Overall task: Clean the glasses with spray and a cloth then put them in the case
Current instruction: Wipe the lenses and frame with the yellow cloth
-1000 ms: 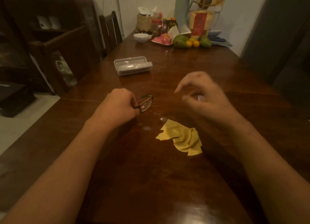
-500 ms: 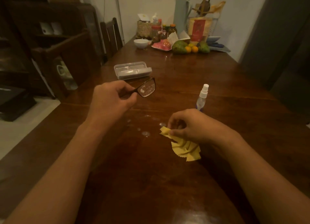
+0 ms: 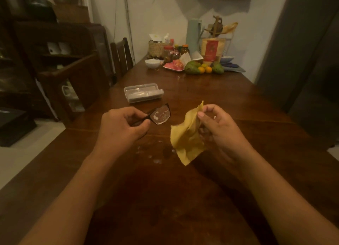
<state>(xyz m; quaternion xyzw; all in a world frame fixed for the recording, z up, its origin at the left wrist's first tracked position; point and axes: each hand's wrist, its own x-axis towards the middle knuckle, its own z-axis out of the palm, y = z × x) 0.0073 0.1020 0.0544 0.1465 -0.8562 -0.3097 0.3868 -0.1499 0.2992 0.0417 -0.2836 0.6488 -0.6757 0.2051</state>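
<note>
My left hand (image 3: 121, 129) grips the dark-framed glasses (image 3: 160, 115) above the table, one lens facing me and speckled with wet spray drops. My right hand (image 3: 218, 129) pinches the yellow cloth (image 3: 187, 136) by its upper edge, and the cloth hangs open in the air just right of the glasses. The clear plastic case (image 3: 143, 94) lies closed on the wooden table (image 3: 183, 199) beyond the glasses. My right hand hides the spray bottle.
Spray droplets (image 3: 156, 156) dot the table below my hands. At the far end stand a white bowl (image 3: 152, 63), jars, a basket and fruit (image 3: 203, 68). A wooden chair (image 3: 122, 56) and dark cabinets line the left side.
My right hand left the spray bottle, picked the cloth off the table and lifted it beside the glasses. My left hand raised the glasses off the table.
</note>
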